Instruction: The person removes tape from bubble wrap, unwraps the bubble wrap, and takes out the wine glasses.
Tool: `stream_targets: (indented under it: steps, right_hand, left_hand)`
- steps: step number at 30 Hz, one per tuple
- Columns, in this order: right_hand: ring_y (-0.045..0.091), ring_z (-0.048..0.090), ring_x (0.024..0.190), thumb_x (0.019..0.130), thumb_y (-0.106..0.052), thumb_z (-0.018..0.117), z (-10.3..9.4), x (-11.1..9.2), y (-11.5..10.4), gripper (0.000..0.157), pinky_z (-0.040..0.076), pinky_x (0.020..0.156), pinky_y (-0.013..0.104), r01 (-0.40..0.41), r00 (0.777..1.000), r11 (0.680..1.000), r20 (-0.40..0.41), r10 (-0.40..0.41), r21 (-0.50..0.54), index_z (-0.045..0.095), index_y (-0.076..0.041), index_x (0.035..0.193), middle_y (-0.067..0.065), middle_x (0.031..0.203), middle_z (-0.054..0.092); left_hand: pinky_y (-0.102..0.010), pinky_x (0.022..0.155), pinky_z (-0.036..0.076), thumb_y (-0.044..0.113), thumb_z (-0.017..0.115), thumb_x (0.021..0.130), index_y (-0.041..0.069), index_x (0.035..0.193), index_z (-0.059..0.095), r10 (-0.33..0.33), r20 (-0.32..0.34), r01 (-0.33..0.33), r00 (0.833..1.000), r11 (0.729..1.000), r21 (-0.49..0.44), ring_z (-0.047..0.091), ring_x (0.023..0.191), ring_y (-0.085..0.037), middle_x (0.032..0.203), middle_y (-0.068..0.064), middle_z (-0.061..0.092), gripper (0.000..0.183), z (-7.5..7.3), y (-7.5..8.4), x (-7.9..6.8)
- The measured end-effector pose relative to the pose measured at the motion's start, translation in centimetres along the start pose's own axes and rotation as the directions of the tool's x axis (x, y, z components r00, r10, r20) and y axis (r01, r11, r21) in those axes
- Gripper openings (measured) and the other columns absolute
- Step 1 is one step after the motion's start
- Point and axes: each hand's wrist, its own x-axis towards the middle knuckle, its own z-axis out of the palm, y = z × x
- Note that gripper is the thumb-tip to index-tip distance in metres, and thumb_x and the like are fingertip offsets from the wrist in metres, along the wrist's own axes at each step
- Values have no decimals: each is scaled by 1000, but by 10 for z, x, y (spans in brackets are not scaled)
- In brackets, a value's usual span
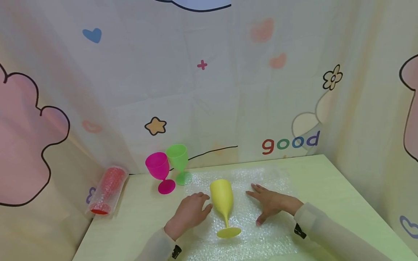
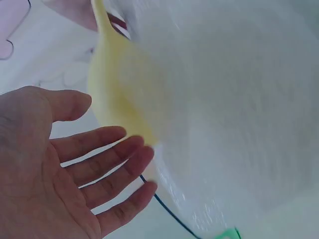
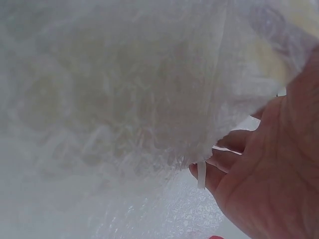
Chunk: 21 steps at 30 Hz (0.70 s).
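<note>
Left hand (image 1: 191, 213) and right hand (image 1: 271, 203) are loosely spread, apparently holding nothing, on either side of the yellow goblet (image 1: 222, 197) — lying on its side on bubble wrap (image 1: 261, 237) over the surface (image 1: 316, 181). This looks like positioning before wrapping — a wrapped red goblet (image 1: 110, 185) lies at left — so next probably calls for pinching the sheet's edge and folding it over.

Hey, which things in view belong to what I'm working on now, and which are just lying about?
Apparently in use:
yellow goblet, between your left hand and right hand
bubble wrap sheet, right at that goblet

Apparently just nearby:
pink goblet, upright
green goblet, upright beside the pink one
red goblet, wrapped
</note>
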Motion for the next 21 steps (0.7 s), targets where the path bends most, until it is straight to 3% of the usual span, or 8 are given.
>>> stream_targets:
  steps: [3, 6, 11, 21]
  right_hand:
    - [39, 14, 152, 62, -56, 86, 1, 0, 0, 114, 28, 114, 64, 7, 1000, 1000, -6, -7, 0, 30, -19, 155, 16, 165, 12]
    - [38, 14, 152, 63, -56, 85, 1, -1, 0, 114, 28, 115, 63, 5, 1000, 1000, -11, -5, -6, 30, -19, 155, 15, 166, 12]
    - [39, 14, 152, 62, -56, 85, 3, 0, 0, 113, 27, 116, 62, -3, 1000, 1000, -7, 3, 9, 31, -19, 154, 16, 165, 13]
    - [37, 16, 152, 60, -58, 85, 4, 1, 0, 113, 30, 115, 61, -33, 999, 999, -15, 32, -12, 32, -24, 154, 14, 165, 15]
  left_hand:
    - [-26, 57, 47, 37, 60, 95, 15, 87, 71, 6, 26, -4, 1000, 996, -87, 58, 65, -9, 73, 6, 64, 26, 4, 15, -2]
    - [-22, 49, 35, 39, 60, 94, 20, 70, 66, 13, 48, -5, 999, 988, -152, 42, 52, -5, 56, 11, 49, 31, 10, 27, -3]
    - [-21, 46, 34, 44, 61, 93, 22, 64, 65, -1, 53, 11, 999, 980, -196, 40, 50, -2, 53, 15, 46, 37, 22, 35, -3]
    - [-20, 42, 32, 49, 61, 93, 21, 54, 60, -65, 136, 110, 989, 929, -353, 39, 43, -2, 46, 15, 42, 48, 34, 40, 1]
